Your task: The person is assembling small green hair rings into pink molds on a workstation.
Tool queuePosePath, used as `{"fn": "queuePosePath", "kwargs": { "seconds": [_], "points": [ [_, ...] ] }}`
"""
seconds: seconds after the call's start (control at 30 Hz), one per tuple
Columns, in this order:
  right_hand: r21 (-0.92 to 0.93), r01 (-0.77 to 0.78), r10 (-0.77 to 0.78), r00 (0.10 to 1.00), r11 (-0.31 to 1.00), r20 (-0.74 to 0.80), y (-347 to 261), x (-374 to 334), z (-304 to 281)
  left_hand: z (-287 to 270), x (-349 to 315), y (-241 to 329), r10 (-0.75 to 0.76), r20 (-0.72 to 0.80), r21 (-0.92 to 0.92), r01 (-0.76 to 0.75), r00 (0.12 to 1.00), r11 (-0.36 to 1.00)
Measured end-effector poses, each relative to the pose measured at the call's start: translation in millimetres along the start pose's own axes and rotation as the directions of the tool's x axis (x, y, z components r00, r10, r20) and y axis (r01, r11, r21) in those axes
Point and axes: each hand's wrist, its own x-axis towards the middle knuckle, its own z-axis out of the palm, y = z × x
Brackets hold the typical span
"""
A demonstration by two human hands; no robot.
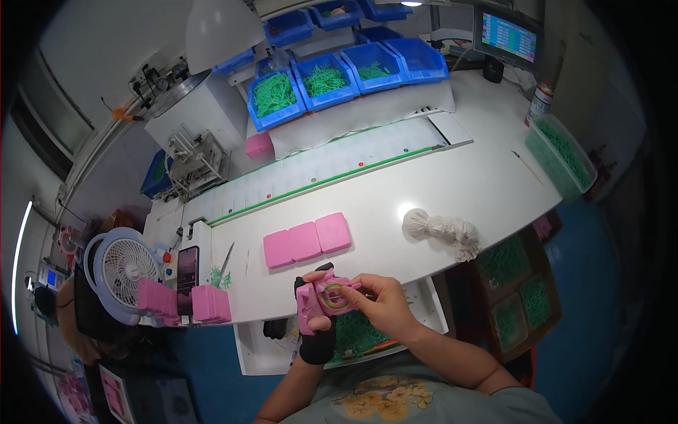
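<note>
My left hand, in a black fingerless glove, holds a pink rubber mould that is spread apart above the table's front edge. A pale green ring-shaped piece lies in its right-hand part. My right hand is bare; its thumb and fingers are closed together at the ring-shaped piece and the mould's edge. How firmly they grip the piece is hard to see. Just beyond my hands, three closed pink mould blocks lie side by side on the white table.
Below my hands is an open drawer with green pieces. Stacked pink moulds, a phone and a fan stand left. A thin pointed tool lies nearby. Right are a cloth bundle and a green tub; blue bins stand behind.
</note>
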Motion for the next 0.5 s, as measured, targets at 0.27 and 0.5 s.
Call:
{"fn": "queuePosePath", "kwargs": {
  "seconds": [0.27, 0.5],
  "points": [
    [-0.112, 0.151, -0.17, 0.967, 0.982, -0.189, -7, -12, 14, 11, -2, 9, -0.011, -0.02, -0.033, 0.011, 1.0, 0.999],
    [-0.193, 0.245, -0.288, 0.926, 0.95, -0.244, -6, -13, 17, 15, -5, 15, -0.031, -0.028, -0.112, 0.028, 0.999, 0.993]
  ]
}}
